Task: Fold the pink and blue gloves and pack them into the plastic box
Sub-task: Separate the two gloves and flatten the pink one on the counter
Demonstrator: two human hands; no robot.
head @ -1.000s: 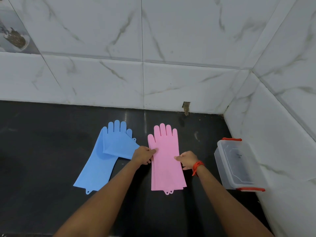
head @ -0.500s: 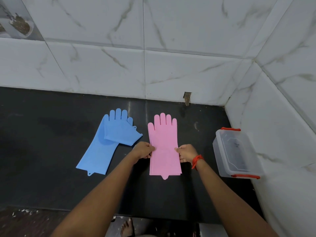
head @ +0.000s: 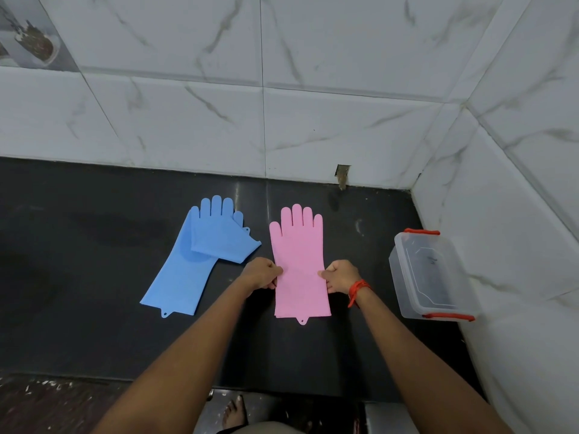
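- Pinching the left edge of the pink glove (head: 299, 261) about halfway along its length, the left grip (head: 261, 272), a bare hand, has its fingers curled and its thumb on top of the rubber.
- The right grip (head: 341, 275), also bare, pinches the opposite, right edge at the same level, with its fingers tucked under and its thumb on top.
- A red thread band (head: 357, 291) is tied round the right wrist.
- The pink glove lies flat and unfolded on the black worktop (head: 94, 245). Its fingers point to the far side and its cuff is at the near side, where a small hanging tab sticks out. I cannot tell whether a second pink layer lies under it.
- To the left, apart from the pink one, a long blue glove (head: 178, 277) lies flat at a slant. Its cuff and tab are near and left, and its fingers are far.
- A folded blue glove (head: 225, 242) rests across the far part of the long one. Its wide end juts to the right, close to the left grip but not touching it.
- To the right of the right grip, well clear of the gloves, the clear plastic box (head: 404, 286) stands close beside the right-hand tiled wall (head: 517, 214). It has an orange-red clip at its far end and another at its near end, and I cannot tell whether its lid is on.
- Marbled white tiles also rise behind the worktop, with a small chipped hole (head: 342, 175) at their base.
- A bare foot (head: 233, 411) shows on the floor below the near edge.
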